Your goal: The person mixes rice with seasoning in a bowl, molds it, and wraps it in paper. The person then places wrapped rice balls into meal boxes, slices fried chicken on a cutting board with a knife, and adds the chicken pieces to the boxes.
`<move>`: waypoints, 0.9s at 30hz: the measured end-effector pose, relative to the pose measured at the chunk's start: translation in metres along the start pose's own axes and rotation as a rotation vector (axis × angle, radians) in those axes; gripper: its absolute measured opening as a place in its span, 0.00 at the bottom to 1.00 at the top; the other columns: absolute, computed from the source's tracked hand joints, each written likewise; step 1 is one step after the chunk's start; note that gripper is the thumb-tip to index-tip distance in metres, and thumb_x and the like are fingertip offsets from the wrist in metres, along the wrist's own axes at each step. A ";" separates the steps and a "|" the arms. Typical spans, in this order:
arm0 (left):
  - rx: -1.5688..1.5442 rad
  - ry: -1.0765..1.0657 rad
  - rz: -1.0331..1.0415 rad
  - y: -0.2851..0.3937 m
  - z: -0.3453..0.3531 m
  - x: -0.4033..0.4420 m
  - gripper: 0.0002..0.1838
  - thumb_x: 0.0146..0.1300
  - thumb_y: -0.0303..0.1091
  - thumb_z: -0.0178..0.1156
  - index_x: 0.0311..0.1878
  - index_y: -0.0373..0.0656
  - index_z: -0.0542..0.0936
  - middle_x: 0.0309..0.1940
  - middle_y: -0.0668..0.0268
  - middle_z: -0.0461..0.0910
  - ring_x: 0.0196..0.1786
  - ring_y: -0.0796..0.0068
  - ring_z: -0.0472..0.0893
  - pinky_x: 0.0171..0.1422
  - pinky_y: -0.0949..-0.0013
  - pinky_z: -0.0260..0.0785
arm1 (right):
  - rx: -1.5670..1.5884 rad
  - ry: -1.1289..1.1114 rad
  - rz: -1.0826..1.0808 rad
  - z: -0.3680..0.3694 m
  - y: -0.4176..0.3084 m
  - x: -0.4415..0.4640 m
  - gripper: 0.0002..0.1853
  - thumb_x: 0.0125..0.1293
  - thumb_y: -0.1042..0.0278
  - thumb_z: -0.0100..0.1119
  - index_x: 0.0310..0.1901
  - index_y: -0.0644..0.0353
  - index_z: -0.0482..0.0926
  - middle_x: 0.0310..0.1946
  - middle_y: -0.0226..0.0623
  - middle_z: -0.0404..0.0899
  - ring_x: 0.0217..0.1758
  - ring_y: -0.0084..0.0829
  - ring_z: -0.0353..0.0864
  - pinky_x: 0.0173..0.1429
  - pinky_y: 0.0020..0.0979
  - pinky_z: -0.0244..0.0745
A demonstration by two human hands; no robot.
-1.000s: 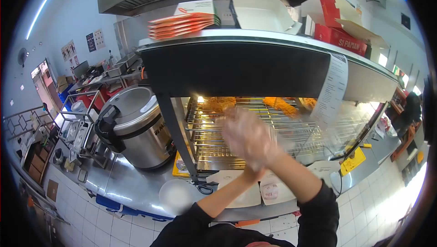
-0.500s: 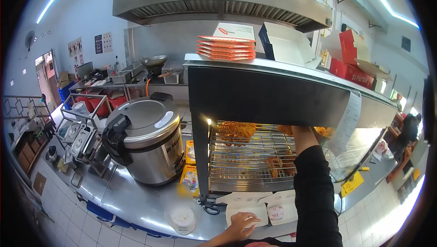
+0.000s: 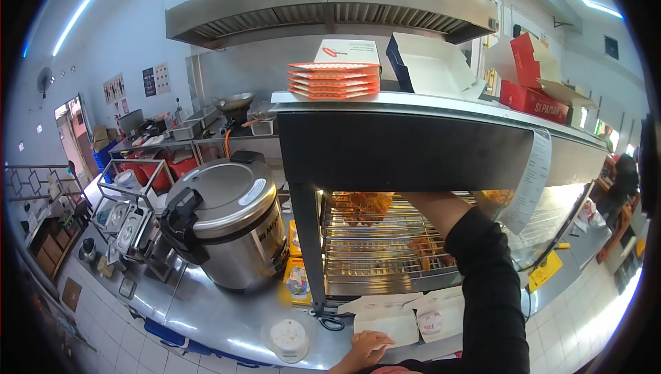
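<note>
My right arm in a black sleeve (image 3: 487,284) reaches into the food warmer (image 3: 385,150). The bare wrist (image 3: 441,210) passes under the black panel, which hides my right hand and its fingers. On the upper wire rack (image 3: 365,231) lies fried chicken (image 3: 363,207), left of the wrist. More fried pieces (image 3: 428,250) lie lower inside. My left hand (image 3: 370,348) rests at the near edge of an open white paper box (image 3: 387,324), fingers stretched out. Beside it, a second open box (image 3: 447,308) holds a round wrapped item (image 3: 430,322).
A large rice cooker (image 3: 231,226) stands left of the warmer on the steel counter (image 3: 227,315). Scissors (image 3: 332,322) and a white-lidded tub (image 3: 288,336) lie near the boxes. Flat red-edged cartons (image 3: 334,81) and a red box (image 3: 533,104) sit on top. A person (image 3: 625,178) is at far right.
My right forearm has swung left inside the warmer, toward the fried chicken on the upper rack. My left hand's fingers have drawn closer together at the box edge. The view has shifted slightly.
</note>
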State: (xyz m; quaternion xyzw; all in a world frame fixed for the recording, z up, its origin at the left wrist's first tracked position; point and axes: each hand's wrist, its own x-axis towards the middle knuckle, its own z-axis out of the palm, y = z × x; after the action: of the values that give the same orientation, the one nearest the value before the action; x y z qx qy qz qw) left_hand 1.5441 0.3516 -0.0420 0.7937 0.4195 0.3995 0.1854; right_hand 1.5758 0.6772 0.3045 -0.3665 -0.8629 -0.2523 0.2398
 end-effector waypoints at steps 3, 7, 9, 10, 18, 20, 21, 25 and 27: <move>-0.035 0.149 0.009 -0.013 0.003 -0.007 0.13 0.57 0.32 0.61 0.44 0.63 0.84 0.41 0.80 0.82 0.45 0.74 0.78 0.50 0.64 0.59 | 0.006 -0.001 0.002 -0.001 0.003 -0.002 0.24 0.67 0.63 0.50 0.65 0.44 0.63 0.58 0.43 0.69 0.55 0.42 0.76 0.54 0.41 0.79; -0.156 0.191 0.029 -0.018 -0.003 -0.021 0.13 0.57 0.32 0.62 0.45 0.57 0.82 0.39 0.72 0.82 0.43 0.69 0.80 0.48 0.64 0.66 | 0.013 0.003 -0.009 0.003 0.006 -0.005 0.25 0.66 0.63 0.50 0.66 0.41 0.62 0.58 0.43 0.69 0.55 0.42 0.76 0.54 0.42 0.79; -0.150 0.170 0.012 -0.022 -0.006 -0.024 0.12 0.58 0.34 0.63 0.46 0.54 0.81 0.39 0.68 0.82 0.44 0.68 0.79 0.50 0.61 0.68 | 0.019 -0.002 -0.014 0.005 0.006 -0.004 0.26 0.66 0.63 0.51 0.66 0.40 0.62 0.58 0.42 0.69 0.55 0.42 0.76 0.54 0.42 0.79; -0.147 0.158 0.011 -0.024 -0.006 -0.024 0.12 0.58 0.34 0.64 0.47 0.52 0.80 0.39 0.66 0.81 0.44 0.67 0.79 0.50 0.60 0.69 | 0.024 0.001 -0.011 0.006 0.006 -0.005 0.26 0.66 0.63 0.51 0.66 0.39 0.62 0.58 0.42 0.69 0.55 0.42 0.76 0.55 0.42 0.79; -0.320 -0.059 -0.034 -0.064 0.056 -0.035 0.12 0.61 0.39 0.65 0.44 0.46 0.81 0.52 0.52 0.77 0.54 0.62 0.77 0.59 0.52 0.68 | 0.030 0.023 -0.044 0.007 0.017 -0.010 0.29 0.65 0.63 0.53 0.67 0.35 0.60 0.58 0.41 0.69 0.56 0.42 0.75 0.56 0.43 0.79; -0.265 -0.030 -0.002 -0.044 0.044 -0.024 0.11 0.59 0.37 0.64 0.45 0.49 0.81 0.48 0.57 0.78 0.52 0.63 0.78 0.56 0.55 0.68 | 0.025 0.044 -0.068 0.004 0.019 -0.013 0.29 0.65 0.63 0.53 0.67 0.33 0.60 0.57 0.41 0.69 0.56 0.42 0.75 0.56 0.43 0.79; -0.256 -0.026 0.011 -0.037 0.039 -0.020 0.11 0.59 0.35 0.64 0.45 0.50 0.82 0.47 0.59 0.79 0.50 0.64 0.78 0.55 0.57 0.68 | 0.021 0.057 -0.087 0.003 0.020 -0.016 0.30 0.64 0.63 0.53 0.68 0.33 0.59 0.57 0.41 0.69 0.56 0.42 0.75 0.56 0.43 0.79; -0.232 -0.069 0.088 -0.014 0.030 -0.003 0.13 0.56 0.31 0.62 0.45 0.55 0.83 0.40 0.69 0.81 0.45 0.66 0.80 0.50 0.63 0.68 | -0.033 0.172 -0.242 -0.018 0.018 -0.034 0.31 0.64 0.63 0.54 0.68 0.30 0.58 0.57 0.40 0.68 0.56 0.42 0.75 0.57 0.43 0.79; -0.212 -0.128 0.156 -0.007 0.028 0.011 0.15 0.55 0.29 0.60 0.45 0.58 0.83 0.37 0.73 0.82 0.42 0.67 0.81 0.48 0.66 0.67 | -0.106 0.259 -0.380 -0.036 0.014 -0.051 0.32 0.64 0.63 0.54 0.68 0.29 0.58 0.57 0.40 0.68 0.56 0.42 0.75 0.57 0.44 0.79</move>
State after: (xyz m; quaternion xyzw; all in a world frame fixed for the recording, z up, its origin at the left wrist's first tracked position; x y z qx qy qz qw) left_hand 1.5665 0.3658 -0.0581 0.8237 0.2991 0.4035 0.2629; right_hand 1.6264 0.6378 0.3048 -0.1742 -0.8638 -0.3829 0.2773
